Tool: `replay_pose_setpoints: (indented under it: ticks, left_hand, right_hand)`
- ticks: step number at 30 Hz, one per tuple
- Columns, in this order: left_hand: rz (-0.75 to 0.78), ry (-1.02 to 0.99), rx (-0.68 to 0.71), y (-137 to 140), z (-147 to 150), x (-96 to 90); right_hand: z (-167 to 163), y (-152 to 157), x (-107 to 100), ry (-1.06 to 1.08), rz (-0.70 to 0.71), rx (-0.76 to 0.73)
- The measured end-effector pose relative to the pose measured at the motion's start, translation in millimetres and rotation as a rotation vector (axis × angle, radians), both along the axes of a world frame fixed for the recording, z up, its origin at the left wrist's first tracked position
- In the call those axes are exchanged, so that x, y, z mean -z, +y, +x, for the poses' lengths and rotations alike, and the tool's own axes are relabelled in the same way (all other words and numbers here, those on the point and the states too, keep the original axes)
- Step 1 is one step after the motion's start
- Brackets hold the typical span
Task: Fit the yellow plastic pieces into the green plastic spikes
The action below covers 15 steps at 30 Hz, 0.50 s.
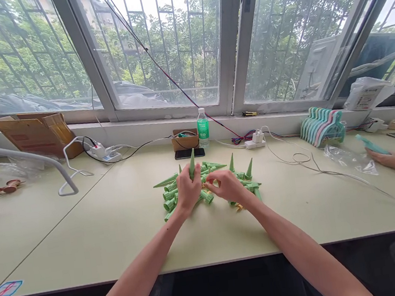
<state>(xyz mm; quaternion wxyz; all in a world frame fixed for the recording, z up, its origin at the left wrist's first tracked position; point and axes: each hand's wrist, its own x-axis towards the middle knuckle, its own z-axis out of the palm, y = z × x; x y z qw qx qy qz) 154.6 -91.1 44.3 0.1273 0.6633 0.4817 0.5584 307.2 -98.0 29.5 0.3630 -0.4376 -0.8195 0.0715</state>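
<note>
My left hand (pixel 187 188) is closed around a green pointed plastic spike (pixel 192 162), its tip standing up above the fist. My right hand (pixel 227 185) reaches low over the pile just to the right, thumb and fingertips curled together. Whatever sits between those fingertips is too small to make out. Beneath and around both hands lies a heap of green cone-shaped spikes (pixel 170 204) with wide ribbed ends, some upright on the right side. Small yellow-orange pieces (pixel 239 207) show among them, partly covered by my right hand.
Behind the heap are a dark phone (pixel 189 153), a small cardboard box (pixel 185 142) and a green-labelled bottle (pixel 203 129). Cables and a power strip (pixel 255 144) run along the wall. At right, another person's hand (pixel 384 160) touches a teal item near stacked pastel hangers (pixel 320 127).
</note>
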Motion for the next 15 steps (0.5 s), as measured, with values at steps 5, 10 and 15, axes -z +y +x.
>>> replay_pose_setpoints:
  ticks: [5, 10, 15]
  left_hand:
    - [-0.027, -0.008, -0.004, -3.2, 0.9, -1.3]
    - [-0.036, 0.008, -0.027, -2.8, 1.6, -0.4]
    - [-0.028, 0.01, -0.012, -2.6, 1.4, -0.3]
  right_hand:
    - [-8.0, -4.9, 5.2, -0.118, -0.06, -0.08]
    - [-11.6, -6.2, 4.8, -0.141, -0.105, -0.067]
    - [-15.6, -7.0, 6.7, -0.156, -0.085, -0.043]
